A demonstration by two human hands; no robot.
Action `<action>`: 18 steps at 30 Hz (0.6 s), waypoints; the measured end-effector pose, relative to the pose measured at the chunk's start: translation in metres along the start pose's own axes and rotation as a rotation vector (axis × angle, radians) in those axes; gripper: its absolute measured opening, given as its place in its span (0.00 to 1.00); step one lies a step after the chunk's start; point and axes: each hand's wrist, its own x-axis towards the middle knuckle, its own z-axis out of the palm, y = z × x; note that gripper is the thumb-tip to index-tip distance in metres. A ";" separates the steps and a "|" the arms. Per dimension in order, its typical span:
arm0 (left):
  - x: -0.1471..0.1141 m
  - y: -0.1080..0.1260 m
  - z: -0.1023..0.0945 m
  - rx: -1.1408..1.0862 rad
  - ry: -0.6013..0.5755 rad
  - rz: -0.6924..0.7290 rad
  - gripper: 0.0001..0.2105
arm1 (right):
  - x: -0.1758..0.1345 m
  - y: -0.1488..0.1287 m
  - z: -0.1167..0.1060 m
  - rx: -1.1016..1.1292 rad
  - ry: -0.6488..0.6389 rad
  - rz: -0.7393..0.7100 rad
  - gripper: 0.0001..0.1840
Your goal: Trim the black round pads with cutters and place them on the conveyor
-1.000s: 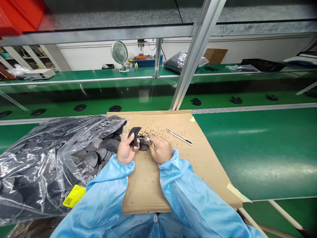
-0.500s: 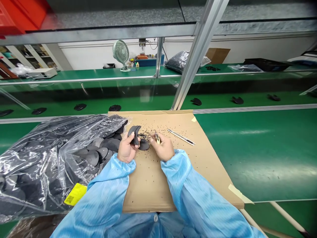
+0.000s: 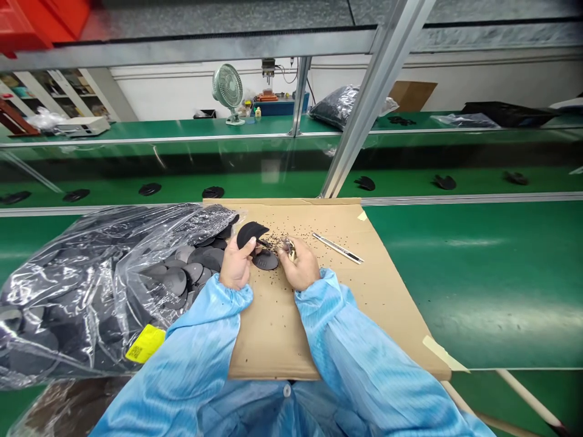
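My left hand point(image 3: 237, 264) grips a curved black plastic piece point(image 3: 251, 233) by its near edge, its dark hollow side turned toward me. In my right hand point(image 3: 300, 265) is a small pair of nippers point(image 3: 291, 250) with cream handles, partly hidden by the fingers. The nippers are to the right of the piece, apart from it. Below and between the hands, a dark oval disc point(image 3: 265, 260) lies flat on the cardboard point(image 3: 268, 340). Many tiny black scraps are scattered around it. A slim white cutter knife point(image 3: 337, 247) rests to the right of my right hand.
A big clear plastic bag point(image 3: 91, 291) full of dark oval pieces lies open on the left. Behind the cardboard, a green conveyor belt point(image 3: 282, 176) carries several black pieces. A slanted metal post point(image 3: 364, 103) rises at the cardboard's far edge.
My left hand has turned the black piece, so its hollow side now faces me more. The right hand keeps hold of the nippers beside it. The view has shifted slightly.
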 end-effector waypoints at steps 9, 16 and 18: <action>0.003 0.004 -0.006 0.024 -0.030 -0.127 0.19 | -0.001 0.000 0.001 0.021 0.016 0.026 0.13; 0.007 0.009 -0.009 -0.154 0.014 -0.312 0.07 | -0.004 -0.004 0.001 -0.171 -0.194 -0.150 0.15; 0.006 0.009 -0.009 -0.203 -0.008 -0.359 0.04 | -0.005 -0.007 0.001 -0.229 -0.244 -0.187 0.15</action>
